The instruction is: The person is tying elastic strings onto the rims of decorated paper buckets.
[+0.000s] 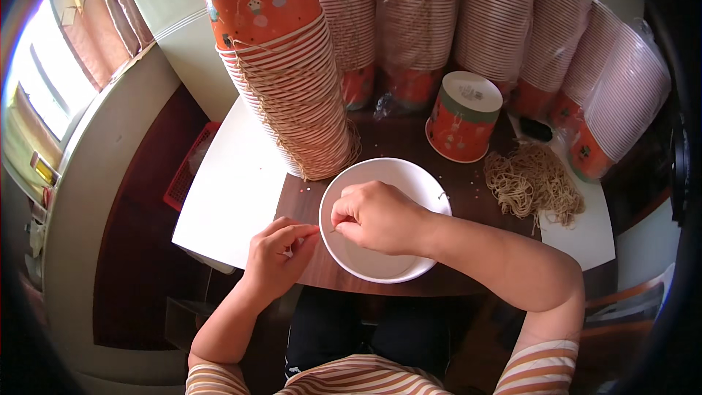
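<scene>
A paper bucket (380, 267) with a white inside stands mouth up at the table's front edge. My right hand (376, 216) reaches over into it, thumb and fingers pinched near the left inner wall. A short thin bit, which looks like a cord end (333, 231), shows at those fingertips. Outside the same wall, my left hand (278, 252) pinches thumb and forefinger together at the rim; whatever they hold is too small to make out. On the opposite side of the rim a small cord end (443, 195) sticks out.
Behind on the left rises a tall stack of nested buckets (292, 95) with cords hanging down its side. One orange bucket (461, 128) stands upside down beside a heap of beige cord (534, 183). Plastic-wrapped bucket stacks (417, 22) line the back. A red basket (186, 168) is at left.
</scene>
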`<state>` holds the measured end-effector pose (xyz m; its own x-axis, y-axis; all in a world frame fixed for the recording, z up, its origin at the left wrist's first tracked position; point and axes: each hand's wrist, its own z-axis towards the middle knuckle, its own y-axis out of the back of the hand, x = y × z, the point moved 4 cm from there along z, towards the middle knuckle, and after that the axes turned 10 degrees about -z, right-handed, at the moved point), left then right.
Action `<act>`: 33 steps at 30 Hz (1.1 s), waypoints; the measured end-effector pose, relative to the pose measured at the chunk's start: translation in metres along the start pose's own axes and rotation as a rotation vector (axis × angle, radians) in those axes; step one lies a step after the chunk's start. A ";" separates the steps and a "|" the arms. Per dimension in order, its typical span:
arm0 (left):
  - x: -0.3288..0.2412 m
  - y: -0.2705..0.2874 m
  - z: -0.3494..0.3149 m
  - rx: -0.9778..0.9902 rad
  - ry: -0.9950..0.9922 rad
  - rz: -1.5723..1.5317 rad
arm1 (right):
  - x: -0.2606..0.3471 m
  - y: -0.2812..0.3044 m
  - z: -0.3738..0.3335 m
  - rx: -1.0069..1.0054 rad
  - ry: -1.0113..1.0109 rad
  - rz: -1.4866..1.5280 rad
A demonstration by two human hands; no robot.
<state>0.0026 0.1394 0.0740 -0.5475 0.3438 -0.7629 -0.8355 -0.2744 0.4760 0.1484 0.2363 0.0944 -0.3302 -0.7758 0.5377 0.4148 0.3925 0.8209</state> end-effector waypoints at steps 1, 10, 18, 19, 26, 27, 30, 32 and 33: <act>0.000 0.000 0.000 0.001 0.001 0.001 | 0.000 0.000 0.000 0.000 0.000 0.002; -0.001 -0.002 0.000 0.012 0.005 -0.004 | 0.006 0.000 -0.001 -0.018 0.025 -0.029; -0.004 -0.002 0.000 0.026 -0.001 -0.004 | 0.002 -0.001 0.000 -0.029 0.000 0.010; -0.004 -0.002 0.000 0.025 0.000 -0.003 | 0.002 -0.002 0.001 -0.028 0.001 0.010; -0.005 -0.002 0.000 0.035 -0.008 -0.021 | 0.005 -0.001 0.001 -0.021 0.004 0.025; -0.005 -0.002 0.000 0.037 -0.005 -0.023 | 0.005 -0.001 0.001 -0.013 -0.002 0.044; -0.004 -0.003 0.000 0.041 -0.007 -0.035 | 0.003 -0.002 0.002 0.007 -0.029 0.065; -0.005 -0.003 0.001 0.045 -0.006 -0.036 | 0.003 -0.003 0.002 0.011 -0.040 0.062; -0.005 -0.003 0.001 0.049 -0.005 -0.037 | 0.002 -0.003 0.002 0.015 -0.051 0.060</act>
<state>0.0078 0.1394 0.0762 -0.5165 0.3575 -0.7781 -0.8563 -0.2169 0.4687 0.1451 0.2341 0.0932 -0.3483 -0.7247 0.5946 0.4222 0.4451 0.7897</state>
